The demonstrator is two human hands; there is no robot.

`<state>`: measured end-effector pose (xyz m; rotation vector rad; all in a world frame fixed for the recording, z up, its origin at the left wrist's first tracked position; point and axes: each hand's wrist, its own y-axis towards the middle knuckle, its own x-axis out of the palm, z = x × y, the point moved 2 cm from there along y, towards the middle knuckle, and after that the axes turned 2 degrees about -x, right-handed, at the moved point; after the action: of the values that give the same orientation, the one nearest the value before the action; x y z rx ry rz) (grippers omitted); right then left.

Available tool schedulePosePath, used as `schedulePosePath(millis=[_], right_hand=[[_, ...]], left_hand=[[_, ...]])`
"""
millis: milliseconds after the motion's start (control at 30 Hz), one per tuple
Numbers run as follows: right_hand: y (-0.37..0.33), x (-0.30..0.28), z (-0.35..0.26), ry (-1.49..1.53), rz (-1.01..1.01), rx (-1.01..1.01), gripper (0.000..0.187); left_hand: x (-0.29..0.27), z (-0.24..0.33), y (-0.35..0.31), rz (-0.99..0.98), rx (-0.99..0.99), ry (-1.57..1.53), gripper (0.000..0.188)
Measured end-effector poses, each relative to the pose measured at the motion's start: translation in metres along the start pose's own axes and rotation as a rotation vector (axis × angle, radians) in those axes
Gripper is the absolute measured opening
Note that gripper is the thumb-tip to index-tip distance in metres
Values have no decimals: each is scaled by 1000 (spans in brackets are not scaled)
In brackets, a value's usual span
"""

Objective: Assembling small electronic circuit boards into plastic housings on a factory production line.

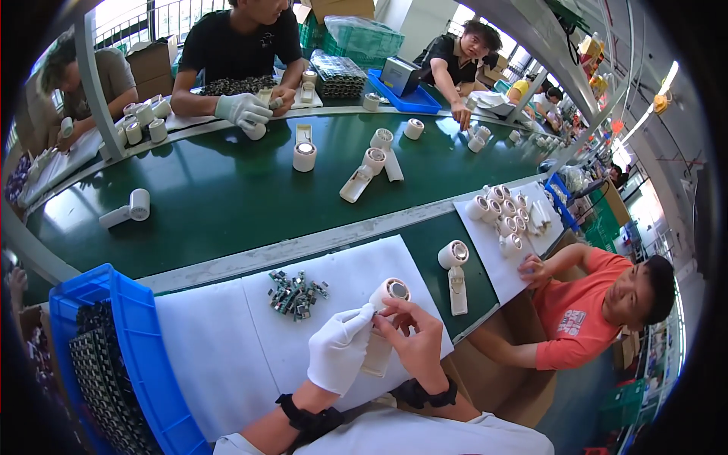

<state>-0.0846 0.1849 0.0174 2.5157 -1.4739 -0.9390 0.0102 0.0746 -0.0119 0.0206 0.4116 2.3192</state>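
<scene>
My left hand [337, 350], in a white glove, is closed around a white handheld fan [388, 290] with a round head and an opened, flat handle. The fan is held tilted above a white foam mat [208, 334]. My bare right hand [417, 340] reaches across the fan's neck, thumb and finger pinched close to my gloved fingertips. A small dark bit shows there, too small to name. Left of my hands, a loose pile of small green circuit boards [297, 294] lies on the mat. Another white fan [455, 274] rests to the right, beside the mat.
A blue crate [144, 341] of dark board panels stands at my left. Beyond the mat runs a green conveyor belt [243, 205] with several white fans. On the right, a person in a red shirt [584, 311] sits by grouped fan heads [500, 211]. Co-workers line the far side.
</scene>
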Motion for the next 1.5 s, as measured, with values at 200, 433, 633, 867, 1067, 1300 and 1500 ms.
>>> schedulePosePath(millis=[200, 433, 633, 867, 1067, 1300, 1500], right_hand=[[-5, 9, -1, 116, -2, 208, 22], [-9, 22, 10, 194, 11, 211, 21], [-8, 25, 7, 182, -13, 198, 19], [-4, 20, 11, 105, -60, 199, 18], [12, 0, 10, -87, -227, 56, 22], [41, 3, -2, -423, -89, -410, 45], [108, -12, 34, -41, -577, 122, 57]], left_hand=[[-3, -10, -1, 17, -28, -73, 35], [-6, -21, -3, 60, 16, -79, 31], [-7, -23, -5, 44, -58, -64, 30], [-9, -25, -2, 27, -119, -127, 30], [-8, -23, -3, -26, -217, -248, 28], [-26, -10, 7, -80, -225, -132, 29], [-80, 25, 33, 49, -146, 325, 33]])
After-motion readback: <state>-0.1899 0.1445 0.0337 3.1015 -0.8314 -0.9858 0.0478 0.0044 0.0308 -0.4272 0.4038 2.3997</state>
